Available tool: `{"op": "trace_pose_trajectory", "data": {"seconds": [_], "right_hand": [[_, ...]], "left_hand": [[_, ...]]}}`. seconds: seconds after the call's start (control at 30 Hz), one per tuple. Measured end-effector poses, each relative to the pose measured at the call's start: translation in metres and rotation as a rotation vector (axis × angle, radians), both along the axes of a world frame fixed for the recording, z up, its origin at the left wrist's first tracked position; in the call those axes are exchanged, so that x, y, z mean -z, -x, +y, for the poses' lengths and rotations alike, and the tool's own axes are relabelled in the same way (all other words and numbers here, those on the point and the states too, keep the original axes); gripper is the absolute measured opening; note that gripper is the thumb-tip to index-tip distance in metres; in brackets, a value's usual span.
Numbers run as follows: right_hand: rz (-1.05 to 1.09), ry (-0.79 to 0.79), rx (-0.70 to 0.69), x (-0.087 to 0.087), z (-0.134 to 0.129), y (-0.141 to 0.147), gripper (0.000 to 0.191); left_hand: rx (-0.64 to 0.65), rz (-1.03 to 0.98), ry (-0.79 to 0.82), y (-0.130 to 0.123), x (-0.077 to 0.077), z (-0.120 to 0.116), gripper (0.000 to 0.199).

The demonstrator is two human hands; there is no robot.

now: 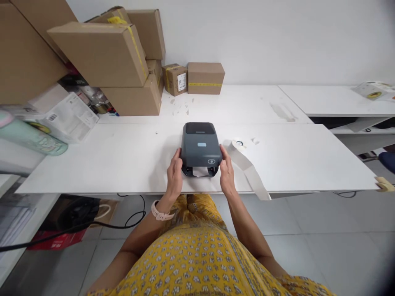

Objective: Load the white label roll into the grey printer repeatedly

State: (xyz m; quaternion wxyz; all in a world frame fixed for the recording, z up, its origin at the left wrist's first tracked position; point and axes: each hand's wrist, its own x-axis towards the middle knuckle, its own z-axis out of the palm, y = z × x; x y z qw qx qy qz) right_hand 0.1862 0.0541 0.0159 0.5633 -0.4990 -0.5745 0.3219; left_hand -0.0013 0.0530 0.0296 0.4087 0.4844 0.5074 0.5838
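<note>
A dark grey label printer (pixel 201 154) stands on the white table (pixel 308 160) close to its front edge. White paper (pixel 200 171) shows in the opening at the printer's front. My left hand (pixel 175 174) grips the printer's left side, and a pale pink watch band circles that wrist. On the opposite side my right hand (pixel 227 174) holds the casing, fingers along the flank. The undersides of both sets of fingers are partly hidden. Just right of my right hand, a curled strip of white label paper (pixel 250 172) lies with its end hanging over the table edge.
Cardboard boxes (pixel 101 57) are stacked at the back left, with two smaller boxes, one a long carton (pixel 205 78), against the wall. A mint green bottle (pixel 33 133) lies at the far left beside clear plastic packaging (pixel 72 117). A black cable (pixel 108 225) runs below the table.
</note>
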Motion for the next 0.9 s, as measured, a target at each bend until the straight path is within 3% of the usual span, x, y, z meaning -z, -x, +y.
{"op": "trace_pose_trajectory", "data": {"seconds": [0.13, 0.23, 0.37, 0.5, 0.6, 0.7, 0.77, 0.9], "right_hand": [[-0.058, -0.083, -0.015, -0.025, 0.027, -0.002, 0.068], [-0.152, -0.159, 0.008, -0.052, 0.062, -0.001, 0.072], [-0.289, -0.208, 0.047, -0.078, 0.12, 0.002, 0.076], [-0.431, -0.22, 0.064, -0.088, 0.163, 0.001, 0.082], [-0.469, -0.258, 0.158, -0.088, 0.165, 0.0, 0.083], [-0.469, -0.296, 0.198, -0.077, 0.146, 0.003, 0.061], [-0.602, -0.256, 0.049, -0.066, 0.133, 0.007, 0.048], [-1.076, -0.142, -0.362, -0.05, 0.126, 0.02, 0.031]], "left_hand": [[-0.027, -0.079, -0.131, 0.001, -0.023, 0.03, 0.058], [-0.038, -0.076, -0.184, 0.002, -0.026, 0.062, 0.056], [0.006, 0.091, -0.046, 0.003, -0.004, 0.093, 0.064], [0.064, 0.228, 0.082, 0.002, 0.021, 0.099, 0.072], [0.082, 0.239, 0.125, 0.004, 0.026, 0.097, 0.078], [0.054, 0.245, 0.147, 0.005, 0.022, 0.096, 0.078], [0.028, 0.271, 0.156, 0.004, 0.02, 0.098, 0.077], [0.012, 0.314, 0.147, 0.002, 0.019, 0.099, 0.076]]}}
